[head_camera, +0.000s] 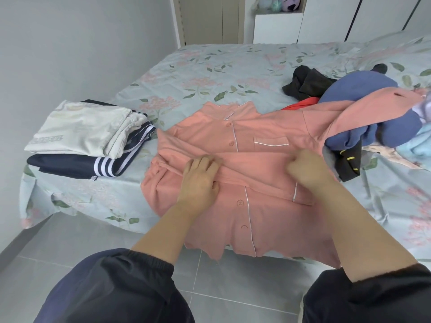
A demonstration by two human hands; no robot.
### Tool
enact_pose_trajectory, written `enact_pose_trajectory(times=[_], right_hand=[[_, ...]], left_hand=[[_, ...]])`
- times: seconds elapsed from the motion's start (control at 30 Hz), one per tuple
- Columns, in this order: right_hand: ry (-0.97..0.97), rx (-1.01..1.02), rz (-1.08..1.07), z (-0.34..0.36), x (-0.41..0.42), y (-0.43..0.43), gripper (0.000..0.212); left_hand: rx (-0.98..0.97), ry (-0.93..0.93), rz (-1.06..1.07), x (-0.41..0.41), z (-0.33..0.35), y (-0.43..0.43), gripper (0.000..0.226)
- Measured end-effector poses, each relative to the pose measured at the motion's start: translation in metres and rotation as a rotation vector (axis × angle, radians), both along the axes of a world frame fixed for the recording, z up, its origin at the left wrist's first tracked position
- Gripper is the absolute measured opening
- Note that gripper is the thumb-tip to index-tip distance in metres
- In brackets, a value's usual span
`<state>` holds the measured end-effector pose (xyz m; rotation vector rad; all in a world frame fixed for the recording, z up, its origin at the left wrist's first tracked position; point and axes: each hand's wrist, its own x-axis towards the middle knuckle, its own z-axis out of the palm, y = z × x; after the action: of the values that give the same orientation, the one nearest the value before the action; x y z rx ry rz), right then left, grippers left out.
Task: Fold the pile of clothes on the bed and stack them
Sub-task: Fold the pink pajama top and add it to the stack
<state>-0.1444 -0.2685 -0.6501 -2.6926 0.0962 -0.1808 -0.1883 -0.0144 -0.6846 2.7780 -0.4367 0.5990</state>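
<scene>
A pink button-up pyjama shirt point(245, 138) lies face up across the near edge of the bed, its hem hanging over the side. One sleeve is folded across the chest. My left hand point(200, 178) rests on that sleeve with fingers spread flat. My right hand point(303, 167) has its fingers curled into the sleeve fabric further right. The shirt's other sleeve point(363, 106) trails up into the unfolded pile point(363, 89) of blue, black and red clothes at the right. At the left sits a stack: a folded cream garment point(84, 129) on a folded navy striped garment point(77, 164).
The bed point(210, 73) has a pale blue floral sheet, bare in the middle and back. A grey wall runs along the left. Grey floor tiles point(221, 283) lie below the bed edge. A white cabinet point(277, 29) and wardrobe doors stand behind the bed.
</scene>
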Motion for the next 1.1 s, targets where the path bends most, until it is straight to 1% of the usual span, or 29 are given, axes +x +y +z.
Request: enact_pose_trajectory(times=[0.03,0.07,0.1,0.13,0.17,0.2,0.23,0.3,0.37,0.4,0.43,0.5,0.53,0.6,0.67,0.7,0.73,0.8,0.87,0.9,0.97,1.03,1.07,1.1], right_hand=[[-0.001,0.186,-0.053,0.008,0.0,-0.004,0.025],[0.002,0.323,-0.132,0.014,0.002,-0.01,0.029],[0.024,0.369,-0.231,0.016,0.002,-0.015,0.03],[0.072,0.318,-0.315,0.017,0.002,-0.02,0.029],[0.142,0.161,-0.352,0.015,0.0,-0.022,0.029],[0.202,-0.01,-0.362,0.012,-0.004,-0.022,0.031],[0.234,-0.137,-0.346,0.009,-0.006,-0.019,0.033],[0.234,-0.259,-0.28,0.001,-0.005,-0.013,0.036],[0.181,-0.27,-0.256,-0.003,-0.004,-0.009,0.034],[0.148,-0.238,-0.264,-0.004,-0.002,-0.008,0.031],[0.116,-0.206,-0.267,-0.002,-0.002,-0.01,0.028],[0.091,-0.104,-0.28,0.004,0.001,-0.015,0.023],[0.136,-0.063,-0.262,0.006,0.003,-0.017,0.024],[0.372,0.006,-0.228,0.008,0.004,-0.018,0.035],[0.459,-0.054,-0.23,0.008,-0.001,-0.016,0.039],[0.443,-0.065,-0.259,0.005,-0.002,-0.016,0.037],[0.387,-0.118,-0.264,0.003,-0.002,-0.017,0.036],[0.249,-0.075,-0.277,0.001,-0.002,-0.013,0.034],[0.203,-0.031,-0.235,0.0,-0.001,-0.013,0.031],[0.2,-0.003,-0.202,0.002,-0.002,-0.015,0.028],[0.277,0.031,-0.126,0.005,-0.005,-0.02,0.024],[0.361,0.023,-0.02,0.009,-0.007,-0.027,0.041],[0.394,0.009,0.047,0.011,-0.009,-0.03,0.044],[0.398,0.036,0.111,0.011,-0.011,-0.033,0.04]], left_hand=[[-0.008,-0.016,-0.003,0.0,0.0,0.001,0.063],[-0.007,-0.032,-0.008,0.001,0.0,0.002,0.064],[0.001,-0.048,-0.011,0.002,-0.002,0.003,0.062],[0.011,-0.055,-0.012,0.002,-0.002,0.005,0.057],[0.024,-0.053,-0.007,0.002,-0.002,0.007,0.049],[0.041,-0.044,0.004,0.002,-0.001,0.008,0.041],[0.056,-0.034,0.009,0.002,-0.001,0.01,0.033],[0.071,-0.008,-0.021,0.001,-0.001,0.013,0.017],[0.032,0.018,-0.054,-0.002,-0.001,0.014,0.008],[-0.011,0.023,-0.06,-0.003,0.001,0.014,0.008],[-0.058,0.028,-0.068,-0.003,0.003,0.014,0.013],[-0.089,0.036,-0.106,-0.005,0.008,0.016,0.021],[-0.055,0.045,-0.117,-0.006,0.009,0.017,0.022],[0.033,0.074,-0.072,-0.005,0.007,0.023,0.021],[0.029,0.098,0.04,-0.004,0.004,0.028,0.032],[0.015,0.093,0.063,-0.004,0.003,0.029,0.041],[0.015,0.075,0.055,-0.003,0.003,0.028,0.048],[0.066,0.023,-0.023,-0.004,0.004,0.023,0.059],[0.124,-0.025,-0.112,-0.005,0.003,0.014,0.065],[0.133,-0.041,-0.14,-0.005,0.003,0.009,0.066],[0.122,-0.056,-0.18,-0.006,0.001,0.0,0.066],[0.122,-0.075,-0.222,-0.005,0.001,-0.011,0.06],[0.121,-0.09,-0.238,-0.005,0.001,-0.016,0.055],[0.112,-0.1,-0.242,-0.005,0.001,-0.021,0.049]])
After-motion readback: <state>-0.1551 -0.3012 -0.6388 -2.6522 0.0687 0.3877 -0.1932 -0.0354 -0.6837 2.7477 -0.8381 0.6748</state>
